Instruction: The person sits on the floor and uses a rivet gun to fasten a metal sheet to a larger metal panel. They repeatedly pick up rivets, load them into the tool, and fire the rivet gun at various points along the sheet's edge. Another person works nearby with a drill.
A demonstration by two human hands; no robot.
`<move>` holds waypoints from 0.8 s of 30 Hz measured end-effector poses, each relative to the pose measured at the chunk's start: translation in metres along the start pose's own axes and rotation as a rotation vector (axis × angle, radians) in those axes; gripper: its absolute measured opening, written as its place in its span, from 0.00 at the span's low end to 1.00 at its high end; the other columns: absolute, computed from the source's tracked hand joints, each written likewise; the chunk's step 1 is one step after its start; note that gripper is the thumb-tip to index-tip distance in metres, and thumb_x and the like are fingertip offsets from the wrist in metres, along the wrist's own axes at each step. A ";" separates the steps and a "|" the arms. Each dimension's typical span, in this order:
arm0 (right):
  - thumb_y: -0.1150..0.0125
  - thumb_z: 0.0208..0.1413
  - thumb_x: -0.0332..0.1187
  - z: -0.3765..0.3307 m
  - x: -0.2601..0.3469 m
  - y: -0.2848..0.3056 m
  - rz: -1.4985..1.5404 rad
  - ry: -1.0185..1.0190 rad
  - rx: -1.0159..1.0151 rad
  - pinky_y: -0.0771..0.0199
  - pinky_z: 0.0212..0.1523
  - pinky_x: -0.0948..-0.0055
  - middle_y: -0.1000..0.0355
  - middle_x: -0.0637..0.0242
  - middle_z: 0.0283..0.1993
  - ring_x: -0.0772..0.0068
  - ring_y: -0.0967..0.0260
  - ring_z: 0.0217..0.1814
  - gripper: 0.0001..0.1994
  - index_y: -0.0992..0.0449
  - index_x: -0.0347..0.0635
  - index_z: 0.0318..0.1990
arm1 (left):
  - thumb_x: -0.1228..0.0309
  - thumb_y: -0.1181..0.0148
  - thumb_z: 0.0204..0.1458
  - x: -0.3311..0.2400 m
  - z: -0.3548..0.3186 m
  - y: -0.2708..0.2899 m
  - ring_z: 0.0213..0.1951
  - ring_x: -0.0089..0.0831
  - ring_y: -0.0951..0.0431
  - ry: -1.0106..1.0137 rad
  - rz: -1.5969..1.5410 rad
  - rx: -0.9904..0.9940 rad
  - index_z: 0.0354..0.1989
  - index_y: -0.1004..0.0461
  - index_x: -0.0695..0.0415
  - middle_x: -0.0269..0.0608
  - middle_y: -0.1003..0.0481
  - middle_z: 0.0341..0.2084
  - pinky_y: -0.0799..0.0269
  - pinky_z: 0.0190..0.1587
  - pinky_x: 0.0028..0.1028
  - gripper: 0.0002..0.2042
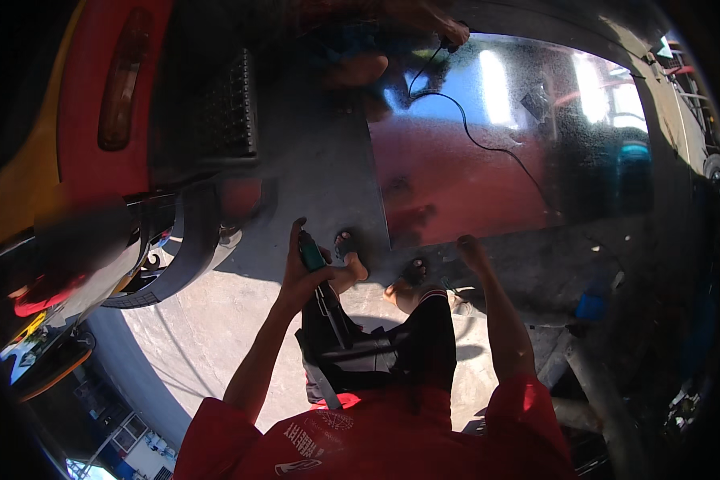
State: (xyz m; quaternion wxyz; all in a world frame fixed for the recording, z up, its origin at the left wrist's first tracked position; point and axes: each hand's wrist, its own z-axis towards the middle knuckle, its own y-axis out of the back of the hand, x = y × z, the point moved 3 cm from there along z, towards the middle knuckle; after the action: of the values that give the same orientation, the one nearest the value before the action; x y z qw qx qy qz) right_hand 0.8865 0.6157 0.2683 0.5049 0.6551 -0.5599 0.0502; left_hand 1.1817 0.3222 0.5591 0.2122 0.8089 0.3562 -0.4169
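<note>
My left grip (300, 280) is wrapped round the green tool (311, 252), left of my sandalled feet (349, 250), while I cannot tell whether my right grip (473, 253), by the near edge of the glossy sheet (456, 180), grasps anything; a slack left hold could drop the tool.

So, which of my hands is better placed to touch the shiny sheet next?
Probably your right hand: it is close to the near edge of the shiny sheet, with no tool visible in it. Your left hand is farther off, holding a green tool.
</note>
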 end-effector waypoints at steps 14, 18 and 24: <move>0.55 0.63 0.51 0.269 -0.147 -0.204 -0.779 -0.280 -0.541 0.52 0.67 0.44 0.50 0.52 0.73 0.47 0.52 0.74 0.30 0.44 0.51 0.70 | 0.83 0.39 0.30 0.148 0.200 -0.034 0.37 0.25 0.29 0.044 -0.242 -0.078 0.72 0.62 0.45 0.34 0.34 0.33 0.28 0.44 0.29 0.56; 0.56 0.64 0.52 0.262 -0.155 -0.213 -0.625 -0.103 -0.724 0.55 0.68 0.43 0.50 0.55 0.73 0.46 0.54 0.74 0.30 0.45 0.51 0.70 | 0.84 0.49 0.25 0.152 0.173 -0.016 0.36 0.28 0.31 -0.340 -0.549 -0.440 0.72 0.58 0.45 0.33 0.38 0.30 0.30 0.50 0.36 0.54; 0.57 0.63 0.53 0.262 -0.161 -0.213 -0.597 -0.117 -0.716 0.57 0.69 0.45 0.49 0.56 0.73 0.47 0.54 0.74 0.30 0.44 0.53 0.70 | 0.82 0.53 0.29 0.163 0.159 -0.014 0.42 0.29 0.32 -0.421 -0.729 -0.276 0.71 0.60 0.56 0.35 0.39 0.39 0.37 0.58 0.42 0.50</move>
State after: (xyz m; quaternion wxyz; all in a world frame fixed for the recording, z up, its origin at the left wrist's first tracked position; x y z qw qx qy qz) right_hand 0.8633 0.5084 -0.0891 0.6590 0.5737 -0.3565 -0.3308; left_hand 1.1527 0.2944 0.3341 0.2252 0.4918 0.6196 -0.5688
